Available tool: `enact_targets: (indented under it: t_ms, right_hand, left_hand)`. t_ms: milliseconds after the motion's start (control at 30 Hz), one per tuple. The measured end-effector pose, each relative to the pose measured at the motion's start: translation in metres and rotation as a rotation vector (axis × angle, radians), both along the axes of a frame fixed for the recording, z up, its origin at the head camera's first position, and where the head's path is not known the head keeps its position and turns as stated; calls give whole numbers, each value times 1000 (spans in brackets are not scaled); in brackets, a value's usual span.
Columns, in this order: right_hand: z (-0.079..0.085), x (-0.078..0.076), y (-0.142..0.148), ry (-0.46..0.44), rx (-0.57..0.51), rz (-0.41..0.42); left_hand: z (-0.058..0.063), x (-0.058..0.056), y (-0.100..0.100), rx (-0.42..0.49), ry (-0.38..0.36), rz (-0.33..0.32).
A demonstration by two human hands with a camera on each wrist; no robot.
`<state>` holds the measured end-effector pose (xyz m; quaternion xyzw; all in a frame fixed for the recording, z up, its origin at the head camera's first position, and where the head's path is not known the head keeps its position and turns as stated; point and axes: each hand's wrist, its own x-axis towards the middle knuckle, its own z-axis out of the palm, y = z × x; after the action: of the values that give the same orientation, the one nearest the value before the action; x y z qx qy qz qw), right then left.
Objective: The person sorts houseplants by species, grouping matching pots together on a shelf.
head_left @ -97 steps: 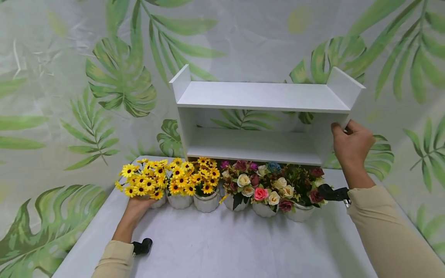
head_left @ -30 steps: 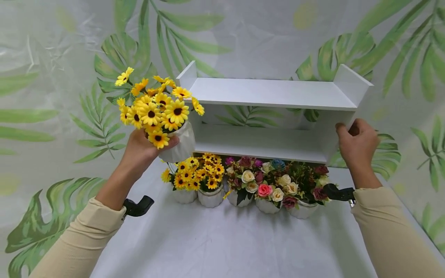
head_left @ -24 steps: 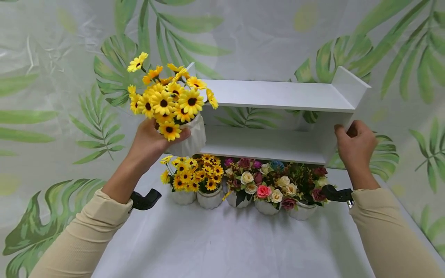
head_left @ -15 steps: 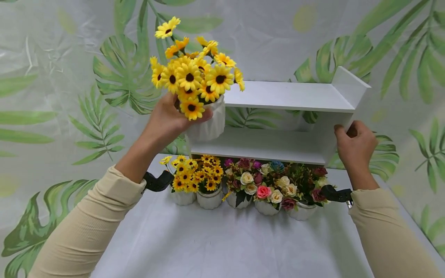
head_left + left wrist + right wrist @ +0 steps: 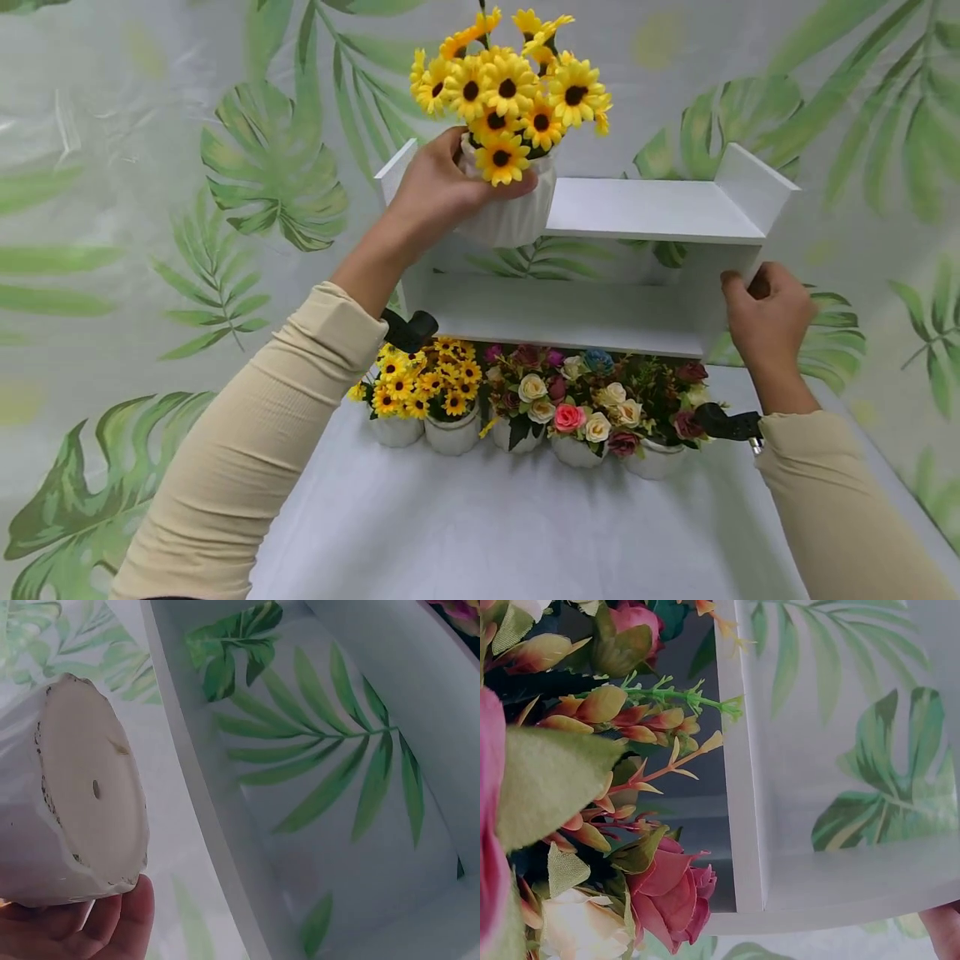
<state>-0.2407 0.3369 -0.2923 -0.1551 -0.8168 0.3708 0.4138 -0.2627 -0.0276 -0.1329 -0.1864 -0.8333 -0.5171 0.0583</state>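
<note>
My left hand (image 5: 442, 187) grips a white flowerpot (image 5: 517, 208) of yellow sunflowers (image 5: 506, 87), raised in front of the top board of a white two-tier shelf (image 5: 652, 208). In the left wrist view the pot's round underside (image 5: 82, 787) shows, with fingers (image 5: 135, 915) curled against its wall. The pot hangs apart from the shelf there. My right hand (image 5: 772, 317) pinches the shelf's right side panel, its thumb on the inner side. Only a bit of that hand (image 5: 943, 930) enters the right wrist view.
Below the shelf, potted flowers stand in a row on the white table (image 5: 540, 533): two pots of sunflowers (image 5: 405, 379) at left, then pots of mixed roses (image 5: 581, 408). Behind the shelf hangs a leaf-patterned backdrop (image 5: 273, 167). Red flowers (image 5: 671, 900) crowd the right wrist view.
My left hand has lifted the sunflower pot from the left end of the row, then carried it up and right to the top board's level. The right hand keeps its grip on the panel.
</note>
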Motion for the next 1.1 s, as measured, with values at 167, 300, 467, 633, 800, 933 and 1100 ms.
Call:
enact_targets:
  t_ms: [167,300,467,633,800,933,1100]
  right_hand:
    - [-3,0,-2,25,32,12]
    - [-3,-1,-3,7,47,5]
    - [-1,0,-6,-31,55,20]
    - [1,2,-6,-43,42,21]
    - [3,3,-3,-58,34,13]
    - [4,3,-2,-43,43,2]
    - [6,4,-4,-46,36,0]
  left_hand:
    - [2,-9,14,30,-17,-14]
    - [2,-18,26,49,-19,-33]
    - [-1,-27,43,31,-19,-31]
    - [-3,-33,67,26,-19,-35]
    - [-7,-37,89,15,-25,-51]
    - [-9,-36,107,16,-35,-62]
    - [-11,-36,125,-4,-30,-48]
